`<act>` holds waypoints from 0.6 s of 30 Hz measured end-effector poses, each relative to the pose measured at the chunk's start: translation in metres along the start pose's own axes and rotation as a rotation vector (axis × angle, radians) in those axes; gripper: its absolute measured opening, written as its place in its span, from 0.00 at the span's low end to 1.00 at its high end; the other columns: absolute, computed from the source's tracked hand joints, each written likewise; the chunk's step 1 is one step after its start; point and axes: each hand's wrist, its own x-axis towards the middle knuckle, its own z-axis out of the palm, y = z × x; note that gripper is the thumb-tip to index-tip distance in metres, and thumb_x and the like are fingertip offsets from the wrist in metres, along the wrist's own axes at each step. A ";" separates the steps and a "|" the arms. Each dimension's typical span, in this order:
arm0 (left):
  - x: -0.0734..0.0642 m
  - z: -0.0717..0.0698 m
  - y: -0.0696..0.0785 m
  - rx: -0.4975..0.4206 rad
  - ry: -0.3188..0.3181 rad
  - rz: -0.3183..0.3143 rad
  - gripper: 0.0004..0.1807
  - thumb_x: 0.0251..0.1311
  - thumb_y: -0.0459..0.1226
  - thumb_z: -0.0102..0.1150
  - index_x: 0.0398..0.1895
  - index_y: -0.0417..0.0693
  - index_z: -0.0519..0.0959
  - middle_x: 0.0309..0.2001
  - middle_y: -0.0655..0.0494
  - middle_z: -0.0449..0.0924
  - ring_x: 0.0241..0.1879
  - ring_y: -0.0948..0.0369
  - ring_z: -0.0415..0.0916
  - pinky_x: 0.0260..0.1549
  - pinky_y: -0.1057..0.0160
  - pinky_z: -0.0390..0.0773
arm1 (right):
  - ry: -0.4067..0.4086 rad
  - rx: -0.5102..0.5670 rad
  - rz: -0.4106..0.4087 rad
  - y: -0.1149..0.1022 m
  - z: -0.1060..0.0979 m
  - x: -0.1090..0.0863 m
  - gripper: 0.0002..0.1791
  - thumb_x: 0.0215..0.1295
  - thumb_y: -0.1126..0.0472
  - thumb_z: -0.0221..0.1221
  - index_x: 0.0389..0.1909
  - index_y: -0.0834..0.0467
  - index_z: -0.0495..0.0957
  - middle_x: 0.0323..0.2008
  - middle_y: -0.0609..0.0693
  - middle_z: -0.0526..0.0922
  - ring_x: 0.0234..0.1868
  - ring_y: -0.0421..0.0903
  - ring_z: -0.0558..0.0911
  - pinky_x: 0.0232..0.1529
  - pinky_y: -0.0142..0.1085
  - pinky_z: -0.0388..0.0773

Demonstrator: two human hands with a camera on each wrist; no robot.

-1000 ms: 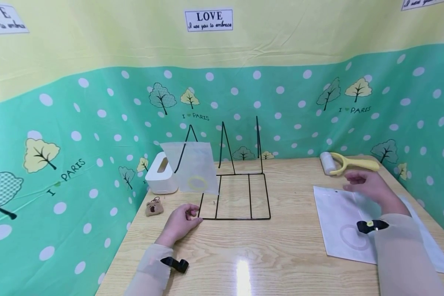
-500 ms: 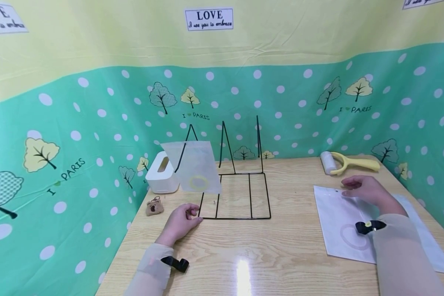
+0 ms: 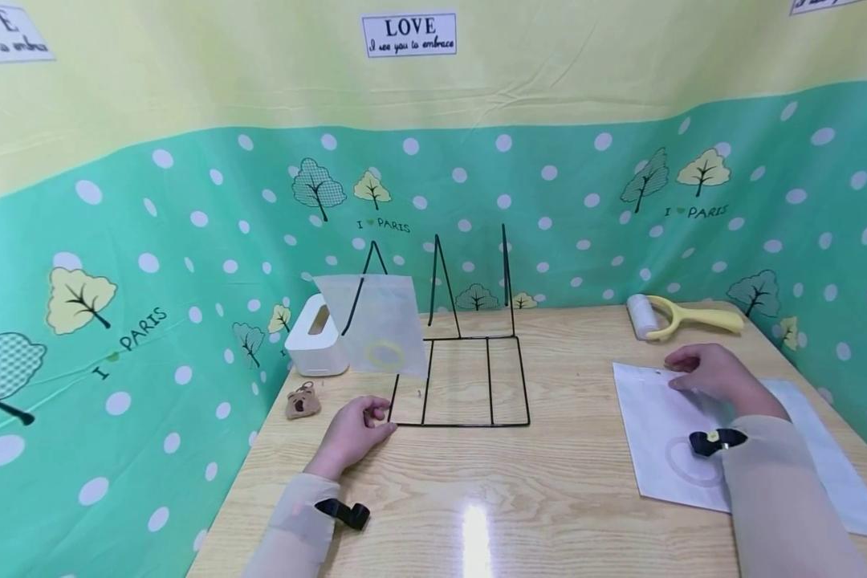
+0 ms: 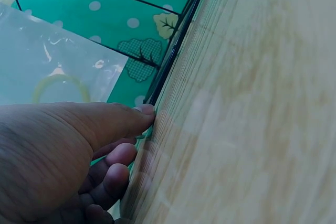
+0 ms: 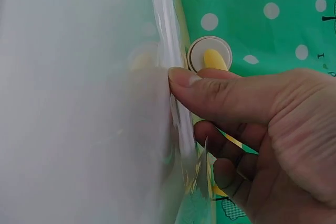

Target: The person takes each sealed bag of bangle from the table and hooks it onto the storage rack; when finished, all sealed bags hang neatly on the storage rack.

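While, in the head view, the left hand (image 3: pixel 352 431) met the near left corner of the rack (image 3: pixel 489 381), the right hand (image 3: pixel 718 379) met the far edge of a bag (image 3: pixel 661 429) at right on the table (image 3: pixel 563 457). The left wrist view showed fingers holding the rack, likely to steady it. The right wrist view showed fingers pinching the bag's edge; picking up seemed in hand, lifting wanting a firm grip.

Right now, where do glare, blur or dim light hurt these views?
Head: a bright glare patch on the near part of the table. Left wrist: dim overall, left hand dark, glints on the yellow-ringed pouch. Right wrist: the white pouch looks hazy beside the right hand.
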 end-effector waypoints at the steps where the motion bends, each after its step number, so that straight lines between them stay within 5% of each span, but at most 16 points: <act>1: 0.000 0.000 0.000 0.002 -0.001 0.005 0.19 0.60 0.40 0.78 0.53 0.50 0.85 0.38 0.60 0.79 0.32 0.63 0.73 0.36 0.60 0.74 | -0.001 -0.005 0.002 -0.001 0.000 0.000 0.30 0.58 0.62 0.76 0.60 0.69 0.79 0.50 0.63 0.84 0.51 0.61 0.81 0.50 0.57 0.78; 11: 0.000 -0.001 0.001 -0.015 0.001 0.007 0.18 0.60 0.40 0.77 0.53 0.50 0.85 0.37 0.60 0.79 0.32 0.62 0.73 0.36 0.60 0.74 | -0.014 -0.032 0.036 -0.009 -0.001 -0.003 0.20 0.61 0.64 0.73 0.53 0.65 0.84 0.44 0.59 0.83 0.44 0.58 0.78 0.44 0.51 0.77; 18: 0.000 0.000 0.000 -0.009 0.002 0.019 0.18 0.60 0.40 0.77 0.53 0.49 0.85 0.37 0.61 0.79 0.31 0.63 0.73 0.35 0.61 0.73 | 0.007 -0.038 0.079 -0.016 -0.002 -0.006 0.12 0.65 0.55 0.72 0.46 0.55 0.87 0.45 0.55 0.86 0.50 0.61 0.75 0.49 0.61 0.67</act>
